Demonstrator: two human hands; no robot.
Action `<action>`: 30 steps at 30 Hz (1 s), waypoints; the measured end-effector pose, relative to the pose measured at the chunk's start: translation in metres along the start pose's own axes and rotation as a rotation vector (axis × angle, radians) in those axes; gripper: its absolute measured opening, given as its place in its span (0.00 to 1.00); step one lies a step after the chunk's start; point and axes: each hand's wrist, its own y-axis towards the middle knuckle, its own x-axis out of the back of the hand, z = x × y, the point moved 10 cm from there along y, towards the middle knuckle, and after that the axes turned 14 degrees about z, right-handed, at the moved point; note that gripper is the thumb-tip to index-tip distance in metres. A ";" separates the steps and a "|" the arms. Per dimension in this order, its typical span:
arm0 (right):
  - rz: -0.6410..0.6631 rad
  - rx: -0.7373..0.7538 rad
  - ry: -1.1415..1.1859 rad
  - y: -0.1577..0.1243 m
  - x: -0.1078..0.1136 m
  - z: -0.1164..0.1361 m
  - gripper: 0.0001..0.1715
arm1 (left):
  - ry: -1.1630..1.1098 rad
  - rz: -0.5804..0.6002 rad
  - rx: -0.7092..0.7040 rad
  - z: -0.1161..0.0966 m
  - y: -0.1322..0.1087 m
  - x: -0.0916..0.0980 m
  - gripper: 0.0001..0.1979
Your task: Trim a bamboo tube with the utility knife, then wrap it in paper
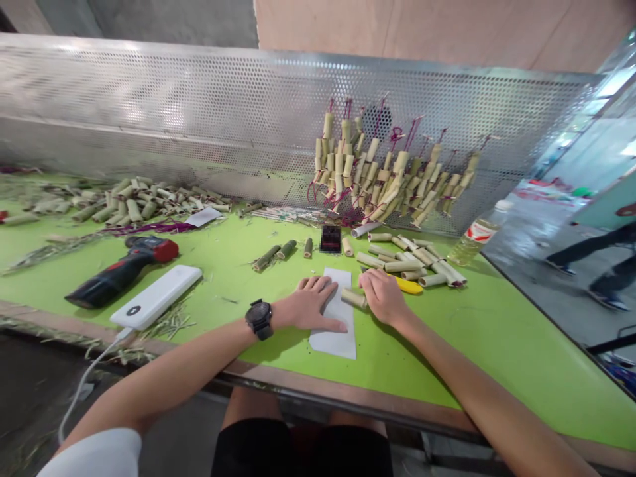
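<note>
My left hand (313, 305) lies flat on a white strip of paper (340, 334), fingers spread. Just right of it, my right hand (381, 295) is curled closed; what its fingers hold, if anything, is hidden. A short bamboo tube (352, 298) lies over the paper, its right end against my right hand. Behind that hand a yellow tool (408, 285) pokes out to the right, with a thin dark tip on the other side. Several cut bamboo tubes (400, 266) are piled beyond it. Single bamboo pieces (308, 248) lie farther back, near a small black rectangular device (330, 240).
A cordless drill (124, 268) and a white power bank (156, 298) with a cable lie at left. Behind them is a bamboo heap (132, 205). Tied bamboo bundles (377, 172) lean on the perforated metal panel (223, 119). A bottle (477, 238) stands right; a person's legs (596, 258) show beyond.
</note>
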 end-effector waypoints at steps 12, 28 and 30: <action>0.111 0.079 0.119 -0.017 -0.013 0.051 0.21 | 0.017 0.004 -0.014 0.000 0.000 -0.001 0.59; 0.055 0.120 -0.006 -0.016 -0.007 0.053 0.25 | 0.012 -0.013 -0.002 0.001 0.001 -0.001 0.59; 0.083 0.163 0.039 -0.019 -0.012 0.063 0.22 | 0.015 -0.030 -0.012 0.001 0.001 -0.001 0.57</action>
